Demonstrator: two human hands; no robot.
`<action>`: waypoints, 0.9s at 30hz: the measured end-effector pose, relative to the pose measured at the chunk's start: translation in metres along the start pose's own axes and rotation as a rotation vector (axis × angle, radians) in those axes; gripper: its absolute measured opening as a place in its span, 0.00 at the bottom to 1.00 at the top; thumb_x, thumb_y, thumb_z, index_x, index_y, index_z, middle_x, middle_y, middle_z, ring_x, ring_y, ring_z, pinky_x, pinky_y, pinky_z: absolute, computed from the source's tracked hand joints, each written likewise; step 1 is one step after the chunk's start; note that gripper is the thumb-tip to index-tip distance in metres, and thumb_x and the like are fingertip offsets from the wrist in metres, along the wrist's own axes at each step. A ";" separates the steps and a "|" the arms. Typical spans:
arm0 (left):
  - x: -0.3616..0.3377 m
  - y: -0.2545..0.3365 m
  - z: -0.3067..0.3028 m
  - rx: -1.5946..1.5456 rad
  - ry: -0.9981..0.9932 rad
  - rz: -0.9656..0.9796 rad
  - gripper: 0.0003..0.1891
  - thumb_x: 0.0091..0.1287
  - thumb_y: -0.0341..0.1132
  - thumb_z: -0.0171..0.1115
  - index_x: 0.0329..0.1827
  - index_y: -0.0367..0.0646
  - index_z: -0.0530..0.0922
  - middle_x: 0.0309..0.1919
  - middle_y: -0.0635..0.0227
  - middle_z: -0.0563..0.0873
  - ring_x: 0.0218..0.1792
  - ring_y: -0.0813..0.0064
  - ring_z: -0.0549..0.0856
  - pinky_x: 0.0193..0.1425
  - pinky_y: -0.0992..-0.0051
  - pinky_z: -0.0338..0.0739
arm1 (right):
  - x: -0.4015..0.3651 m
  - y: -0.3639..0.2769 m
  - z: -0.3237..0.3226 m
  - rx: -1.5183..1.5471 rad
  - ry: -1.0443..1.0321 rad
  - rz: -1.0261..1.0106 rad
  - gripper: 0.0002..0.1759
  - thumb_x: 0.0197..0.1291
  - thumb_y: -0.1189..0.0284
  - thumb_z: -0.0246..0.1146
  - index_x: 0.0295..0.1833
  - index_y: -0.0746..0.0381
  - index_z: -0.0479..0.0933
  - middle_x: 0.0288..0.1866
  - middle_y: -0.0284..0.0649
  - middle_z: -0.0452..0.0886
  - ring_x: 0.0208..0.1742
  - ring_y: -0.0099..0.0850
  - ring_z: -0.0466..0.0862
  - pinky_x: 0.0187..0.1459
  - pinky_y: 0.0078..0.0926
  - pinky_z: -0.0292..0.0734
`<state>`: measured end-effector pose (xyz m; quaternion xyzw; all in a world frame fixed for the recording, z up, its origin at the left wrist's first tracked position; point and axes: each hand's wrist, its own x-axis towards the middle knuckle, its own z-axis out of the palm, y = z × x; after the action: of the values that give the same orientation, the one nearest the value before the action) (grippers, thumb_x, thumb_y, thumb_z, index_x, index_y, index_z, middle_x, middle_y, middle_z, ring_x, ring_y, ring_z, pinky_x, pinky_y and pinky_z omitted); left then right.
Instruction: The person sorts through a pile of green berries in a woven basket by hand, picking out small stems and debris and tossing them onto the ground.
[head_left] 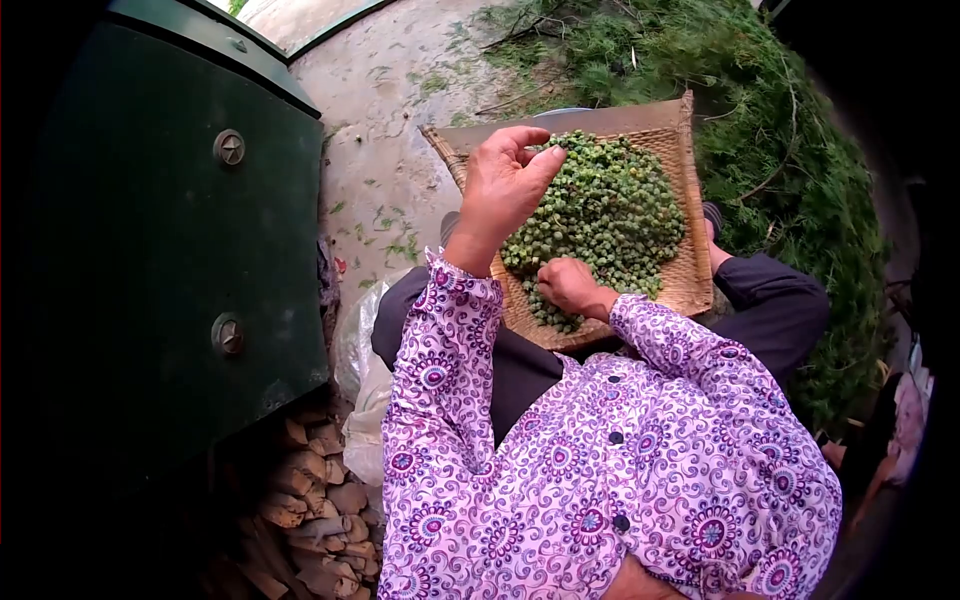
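1. Green-painted metal, a dark casing (180,230) with two round bolts, fills the left of the frame. Split firewood (320,500) is stacked under it at the lower left, with a clear plastic bag (362,400) just beside the stack.
2. The left hand (500,195) is raised above the near left edge of the tray, wrist bent back and palm turned towards the heap. Its fingers (515,138) are curled over towards the thumb with a small gap between them. I cannot tell whether anything is held in that gap.
3. The woven tray (692,275) lies across the person's lap at centre frame. It looks light and a little springy, so it is probably best held by the rim on both sides and kept level to stop the load rolling off.
4. The green pods (610,215) are heaped in the middle of the tray. They look small, light, loose and firm. My guess is that they pick singly between fingertips or scoop by the handful, and that they scatter easily.
5. The right hand (568,285) rests knuckles-up on the near edge of the heap, forearm coming in from the lower right. Its fingers are tucked down among the pods, so how closed they are is hidden.
6. Feathery cut greenery (800,170) is piled on the ground along the right of the frame.
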<state>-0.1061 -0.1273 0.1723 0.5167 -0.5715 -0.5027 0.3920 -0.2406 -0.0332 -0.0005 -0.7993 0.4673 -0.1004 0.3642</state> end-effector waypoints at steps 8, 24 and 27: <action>-0.003 -0.010 0.015 0.264 -0.087 -0.023 0.19 0.58 0.37 0.63 0.47 0.32 0.77 0.26 0.69 0.82 0.26 0.84 0.77 0.31 0.82 0.73 | -0.036 0.043 -0.043 0.179 0.079 0.128 0.11 0.47 0.66 0.62 0.28 0.65 0.80 0.24 0.47 0.79 0.26 0.42 0.80 0.31 0.37 0.74; -0.018 -0.034 0.082 0.111 -0.666 -0.057 0.20 0.61 0.35 0.60 0.54 0.34 0.73 0.44 0.58 0.81 0.42 0.73 0.81 0.46 0.76 0.77 | -0.073 0.028 -0.143 1.073 0.266 0.267 0.11 0.59 0.67 0.62 0.31 0.63 0.76 0.18 0.27 0.72 0.16 0.15 0.69 0.17 0.12 0.62; -0.020 -0.040 0.094 -0.090 -0.683 -0.295 0.13 0.61 0.30 0.58 0.47 0.33 0.77 0.33 0.67 0.83 0.31 0.81 0.81 0.36 0.81 0.78 | -0.074 0.028 -0.142 1.085 0.295 0.254 0.10 0.58 0.67 0.62 0.32 0.63 0.77 0.18 0.28 0.73 0.17 0.15 0.69 0.17 0.13 0.62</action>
<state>-0.1863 -0.0898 0.1167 0.3784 -0.5659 -0.7218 0.1246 -0.3712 -0.0501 0.0951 -0.4131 0.4872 -0.3917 0.6622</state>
